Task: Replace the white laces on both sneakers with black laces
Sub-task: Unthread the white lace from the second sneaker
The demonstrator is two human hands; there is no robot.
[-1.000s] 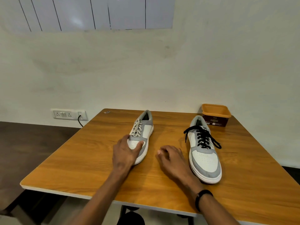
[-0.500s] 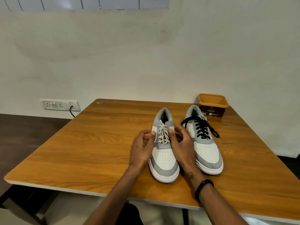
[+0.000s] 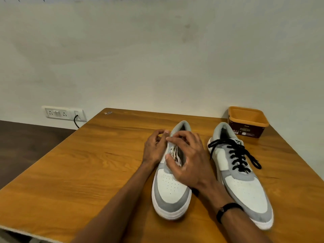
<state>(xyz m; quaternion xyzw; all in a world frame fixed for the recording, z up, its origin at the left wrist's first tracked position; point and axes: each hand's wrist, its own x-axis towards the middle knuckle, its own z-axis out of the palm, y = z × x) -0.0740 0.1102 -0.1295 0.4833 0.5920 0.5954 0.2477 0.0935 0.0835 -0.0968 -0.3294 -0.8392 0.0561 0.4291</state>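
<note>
Both hands shifted up to white laces [image 3: 175,154], grey-white sneaker [image 3: 171,188] — toe nearest

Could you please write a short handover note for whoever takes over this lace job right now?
Left hand: fingers curled at the top of the white laces, apparently pinching an end.
Right hand: over the same laces, fingertips at the top eyelets.
Left sneaker: in the middle of the table, white laces not yet out.
Right sneaker: beside it, black laces threaded, ends loose.
Left to do: unlace, then thread black. No spare black lace visible; the orange tub's inside is hidden.
</note>
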